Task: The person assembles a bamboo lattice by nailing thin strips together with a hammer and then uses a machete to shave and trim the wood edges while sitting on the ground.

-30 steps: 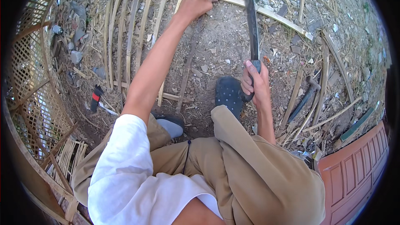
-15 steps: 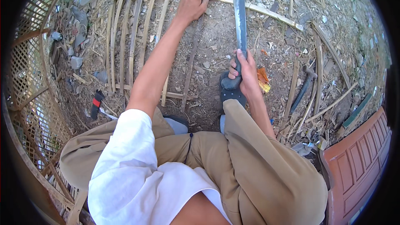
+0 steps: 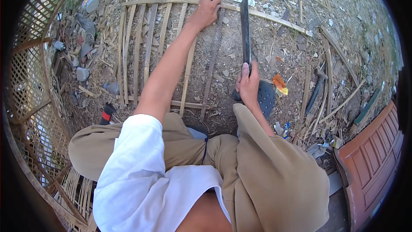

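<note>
A lattice of thin bamboo slats (image 3: 149, 38) lies on the ground ahead, crossed by a long far strip (image 3: 279, 20) and a shorter near strip (image 3: 176, 102). My left hand (image 3: 207, 10) is closed at the far strip, fingers curled where a dark slat (image 3: 213, 62) meets it. The exact grip is partly hidden under the fingers. In my right hand (image 3: 249, 84) is a machete, its dark blade (image 3: 245, 30) pointing away from me, tip near the far strip. The hand wraps the handle, thumb along the top, above my dark perforated shoe (image 3: 266, 99).
A woven lattice panel (image 3: 36, 66) curves along the left. On the right lie a hammer (image 3: 317, 87), loose wooden strips (image 3: 329, 71) and a brown moulded panel (image 3: 371, 159). An orange wrapper (image 3: 279, 81) is beside my shoe. A red-and-black handle (image 3: 107, 114) lies at left.
The machete has turned, so its blade looks narrower and darker, and my right hand sits slightly lower. My left hand stays at the far strip. The whole view has shifted a little.
</note>
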Motion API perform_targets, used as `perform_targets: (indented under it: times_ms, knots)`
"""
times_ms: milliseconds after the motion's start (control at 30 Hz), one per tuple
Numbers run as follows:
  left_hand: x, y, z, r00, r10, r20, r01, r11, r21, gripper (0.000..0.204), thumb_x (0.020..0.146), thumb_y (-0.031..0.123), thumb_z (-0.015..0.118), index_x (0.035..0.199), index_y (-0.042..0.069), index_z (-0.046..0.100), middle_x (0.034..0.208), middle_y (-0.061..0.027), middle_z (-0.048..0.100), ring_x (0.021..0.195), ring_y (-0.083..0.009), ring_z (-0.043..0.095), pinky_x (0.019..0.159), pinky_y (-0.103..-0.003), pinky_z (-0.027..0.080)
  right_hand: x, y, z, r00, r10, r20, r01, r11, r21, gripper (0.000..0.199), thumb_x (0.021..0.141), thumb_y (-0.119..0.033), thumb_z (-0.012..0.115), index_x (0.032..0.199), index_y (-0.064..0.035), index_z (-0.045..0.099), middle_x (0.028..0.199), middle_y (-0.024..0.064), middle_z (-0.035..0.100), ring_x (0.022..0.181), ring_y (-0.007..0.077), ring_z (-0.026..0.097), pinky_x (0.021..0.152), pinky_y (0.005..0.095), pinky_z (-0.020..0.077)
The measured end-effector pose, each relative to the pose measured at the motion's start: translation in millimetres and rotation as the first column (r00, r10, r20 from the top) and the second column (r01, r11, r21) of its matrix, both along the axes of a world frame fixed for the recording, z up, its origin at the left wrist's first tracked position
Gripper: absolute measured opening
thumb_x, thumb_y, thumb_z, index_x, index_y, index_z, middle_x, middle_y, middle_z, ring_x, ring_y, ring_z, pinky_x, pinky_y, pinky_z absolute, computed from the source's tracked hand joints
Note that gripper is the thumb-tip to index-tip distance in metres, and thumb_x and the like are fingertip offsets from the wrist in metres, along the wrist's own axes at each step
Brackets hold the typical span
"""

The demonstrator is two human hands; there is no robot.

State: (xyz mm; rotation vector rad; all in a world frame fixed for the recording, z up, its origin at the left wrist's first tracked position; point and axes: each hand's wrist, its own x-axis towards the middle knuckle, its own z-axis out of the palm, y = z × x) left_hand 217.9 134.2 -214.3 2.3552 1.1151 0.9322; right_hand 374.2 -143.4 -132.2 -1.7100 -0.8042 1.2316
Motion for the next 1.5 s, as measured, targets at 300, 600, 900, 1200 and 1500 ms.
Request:
perform_targets:
  times_ms: [300,600,900,1200,1500]
  knots:
    - [-17.1,6.0,-3.0,0.997,-0.066,0.050,0.064,0.998,0.029,0.019,0.093,-0.003,0.064,0.111,0.004,0.066,0.105,-0.0157,0.059,0.108,-0.0384,0.060,0.094,-0.047,0.050,-2.5,3.6,-13.2,0.985,0.032,0.172,-0.021,0.998,-0.065,0.027,0.116,-0.028,0.048,0.119,-0.0011,0.048,0.058,0.0110,0.055,0.048,0.0249,0.060,0.047,0.0412,0.0421]
    - [-11.6,5.6,-2.2,0.998,-0.061,0.025,0.060,0.997,0.037,0.019,0.093,-0.005,0.064,0.111,0.001,0.064,0.107,-0.0173,0.058,0.108,-0.0396,0.060,0.093,-0.048,0.050,-2.9,6.6,-33.0,0.927,0.074,0.367,-0.088,0.996,0.019,0.027,0.118,-0.029,0.045,0.117,-0.0020,0.047,0.058,0.0014,0.048,0.043,0.0114,0.048,0.040,0.0308,0.0371]
    - [-11.7,5.9,-6.1,0.999,-0.044,0.027,0.043,0.999,0.015,0.022,0.091,-0.006,0.063,0.112,0.002,0.063,0.108,-0.0178,0.058,0.107,-0.0402,0.060,0.093,-0.048,0.051,-0.5,13.9,-23.6,0.880,0.118,0.460,-0.131,0.991,-0.003,0.028,0.116,-0.028,0.048,0.115,0.0006,0.049,0.060,0.0074,0.053,0.048,0.0180,0.055,0.046,0.0382,0.0410]
    - [-11.3,6.4,-5.9,0.998,-0.058,0.033,0.058,0.998,0.010,0.026,0.090,-0.010,0.061,0.113,0.001,0.062,0.109,-0.0172,0.060,0.106,-0.0397,0.061,0.092,-0.047,0.052,-1.4,19.4,-15.7,0.909,0.089,0.407,-0.083,0.996,-0.033,0.023,0.114,-0.022,0.050,0.114,0.0012,0.048,0.069,0.0257,0.058,0.068,0.0525,0.062,0.060,0.0559,0.0409]
    - [-10.2,5.7,-3.9,0.998,-0.059,0.024,0.058,0.998,0.036,0.028,0.088,-0.011,0.061,0.113,0.001,0.060,0.110,-0.0182,0.060,0.106,-0.0404,0.061,0.093,-0.046,0.053,-1.5,19.3,-24.1,0.895,-0.029,0.445,-0.019,0.995,0.102,0.028,0.115,-0.026,0.050,0.120,0.0018,0.049,0.063,0.0197,0.058,0.058,0.0401,0.064,0.053,0.0490,0.0428]
